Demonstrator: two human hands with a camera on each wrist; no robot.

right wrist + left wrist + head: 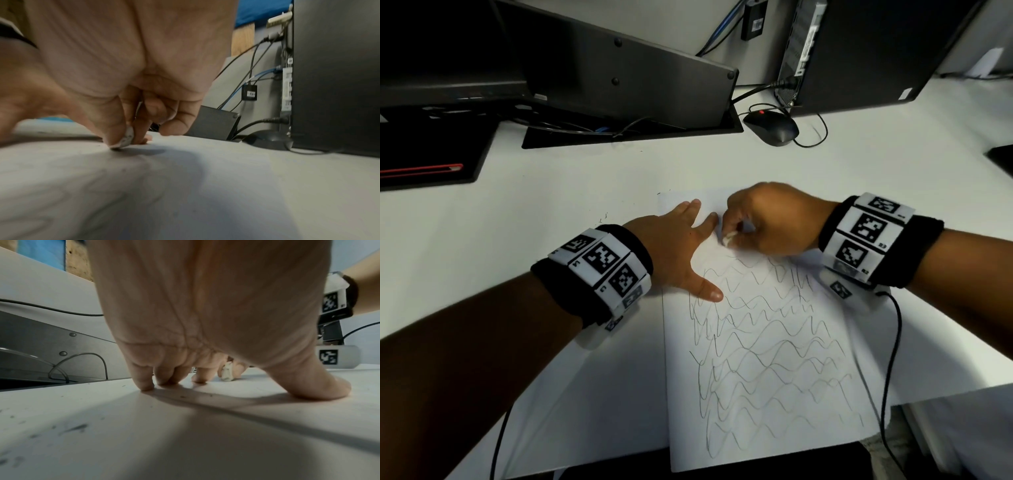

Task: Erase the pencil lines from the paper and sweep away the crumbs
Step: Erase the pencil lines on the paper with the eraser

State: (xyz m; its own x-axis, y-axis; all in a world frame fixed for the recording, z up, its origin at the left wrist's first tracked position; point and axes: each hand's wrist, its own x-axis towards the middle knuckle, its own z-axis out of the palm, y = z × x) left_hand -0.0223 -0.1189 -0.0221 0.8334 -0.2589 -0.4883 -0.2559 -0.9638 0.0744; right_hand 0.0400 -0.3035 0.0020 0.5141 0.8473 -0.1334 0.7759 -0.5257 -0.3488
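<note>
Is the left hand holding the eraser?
No. The left hand lies flat with fingers spread on the paper, while the right hand pinches the eraser.

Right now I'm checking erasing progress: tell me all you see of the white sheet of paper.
The white sheet of paper lies flat on the white desk, near edge overhanging. Wavy pencil lines cover most of it; the far strip looks blank. The left hand presses it, the right hand rubs a small white eraser there.
</note>
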